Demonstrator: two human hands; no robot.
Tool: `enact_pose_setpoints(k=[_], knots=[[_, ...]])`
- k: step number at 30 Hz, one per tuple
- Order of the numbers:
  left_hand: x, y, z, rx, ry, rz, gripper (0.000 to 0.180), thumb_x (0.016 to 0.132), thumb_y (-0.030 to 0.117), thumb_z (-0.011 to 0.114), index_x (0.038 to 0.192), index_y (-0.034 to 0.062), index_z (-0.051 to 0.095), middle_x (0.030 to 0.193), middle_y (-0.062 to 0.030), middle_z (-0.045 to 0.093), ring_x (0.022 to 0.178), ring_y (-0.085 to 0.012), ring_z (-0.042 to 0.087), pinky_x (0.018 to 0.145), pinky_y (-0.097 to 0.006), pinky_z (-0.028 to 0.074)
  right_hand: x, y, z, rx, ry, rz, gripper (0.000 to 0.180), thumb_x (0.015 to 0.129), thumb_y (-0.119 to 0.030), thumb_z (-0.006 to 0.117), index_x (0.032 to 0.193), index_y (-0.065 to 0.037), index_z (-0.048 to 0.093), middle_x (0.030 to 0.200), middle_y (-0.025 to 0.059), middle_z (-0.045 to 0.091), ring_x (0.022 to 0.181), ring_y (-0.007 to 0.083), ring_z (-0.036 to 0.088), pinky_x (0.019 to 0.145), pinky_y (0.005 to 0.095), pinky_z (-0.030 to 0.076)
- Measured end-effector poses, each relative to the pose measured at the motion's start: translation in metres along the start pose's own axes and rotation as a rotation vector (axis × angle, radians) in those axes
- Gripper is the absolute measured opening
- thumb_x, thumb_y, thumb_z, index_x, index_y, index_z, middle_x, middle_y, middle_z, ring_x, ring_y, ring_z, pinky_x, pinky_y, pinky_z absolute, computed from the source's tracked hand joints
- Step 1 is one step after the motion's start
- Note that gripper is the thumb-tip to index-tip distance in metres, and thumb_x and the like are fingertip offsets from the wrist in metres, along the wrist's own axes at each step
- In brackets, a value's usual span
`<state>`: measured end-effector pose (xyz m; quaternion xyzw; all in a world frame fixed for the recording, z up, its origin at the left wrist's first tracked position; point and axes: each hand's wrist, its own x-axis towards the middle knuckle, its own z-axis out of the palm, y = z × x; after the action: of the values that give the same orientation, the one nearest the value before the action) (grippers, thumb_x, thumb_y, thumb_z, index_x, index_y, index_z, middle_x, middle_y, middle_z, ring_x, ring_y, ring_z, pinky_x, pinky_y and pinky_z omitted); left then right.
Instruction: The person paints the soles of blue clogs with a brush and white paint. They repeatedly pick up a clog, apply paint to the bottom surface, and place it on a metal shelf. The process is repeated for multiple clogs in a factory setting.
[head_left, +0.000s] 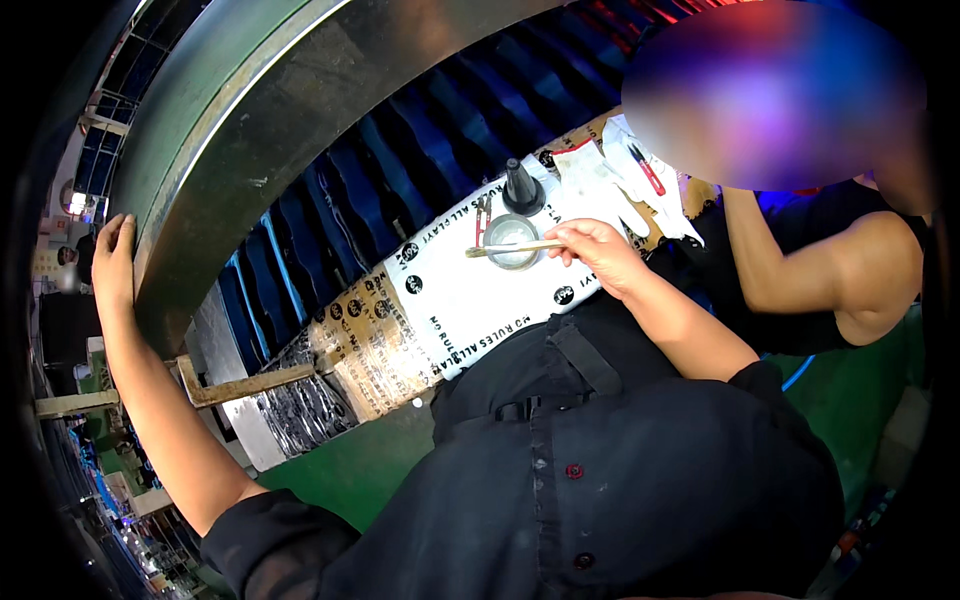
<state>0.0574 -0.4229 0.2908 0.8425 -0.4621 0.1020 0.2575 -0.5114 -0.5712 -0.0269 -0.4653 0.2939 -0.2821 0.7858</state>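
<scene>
My right hand (597, 255) pinches the thin wooden handle of a brush (520, 247). The brush lies level across the mouth of a round clear cup (512, 230), its bristle end past the cup's left side; whether it touches the rim I cannot tell. Behind the cup stands a black cone-shaped nozzle bottle (521, 190). A small red-handled tool (482, 217) lies left of the bottle. Far to the left, my left hand (114, 262) rests with fingers stretched out against the edge of a large metal machine frame (215, 160), holding nothing.
A white printed sheet (450, 290) and brown tape cover the ledge. White gloves (590, 180) and a red-handled cutter (648, 170) lie at its right, beside a co-worker's arm (800, 255). Dark blue slats (400, 150) run behind. An L-shaped wooden bar (250, 387) sits at left.
</scene>
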Motion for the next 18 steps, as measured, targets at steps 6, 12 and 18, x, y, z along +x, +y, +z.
enact_pose_setpoints(k=[6,12,18], knots=[[-0.001,0.001,0.016,0.02,0.0,0.03,0.042,0.09,0.028,0.06,0.118,-0.0036,0.057,0.113,-0.0154,0.062,0.106,-0.0204,0.056,0.095,-0.03,0.041,0.025,0.038,-0.009,-0.208,0.051,-0.095,0.02,0.091,-0.014,0.058,0.105,-0.001,0.063,0.085,0.0012,0.063,0.074,0.0064,0.056,0.069,0.0207,0.045],[-0.007,0.021,0.017,0.071,0.008,0.103,0.043,0.09,0.028,0.059,0.118,-0.0038,0.056,0.118,-0.0183,0.059,0.111,-0.0266,0.055,0.098,-0.034,0.04,-0.02,0.012,-0.008,-1.077,0.305,-0.541,0.03,0.086,-0.027,0.06,0.109,-0.008,0.064,0.086,0.0137,0.061,0.084,0.0327,0.057,0.077,0.0413,0.045],[-0.033,0.045,0.007,0.172,0.115,0.074,0.039,0.089,0.029,0.058,0.113,-0.0023,0.058,0.113,-0.021,0.059,0.108,-0.0336,0.054,0.096,-0.039,0.04,-0.062,-0.013,-0.02,-1.059,0.472,-0.575,0.019,0.091,-0.018,0.049,0.081,-0.004,0.057,0.078,0.0153,0.058,0.078,0.0356,0.055,0.072,0.0432,0.044]])
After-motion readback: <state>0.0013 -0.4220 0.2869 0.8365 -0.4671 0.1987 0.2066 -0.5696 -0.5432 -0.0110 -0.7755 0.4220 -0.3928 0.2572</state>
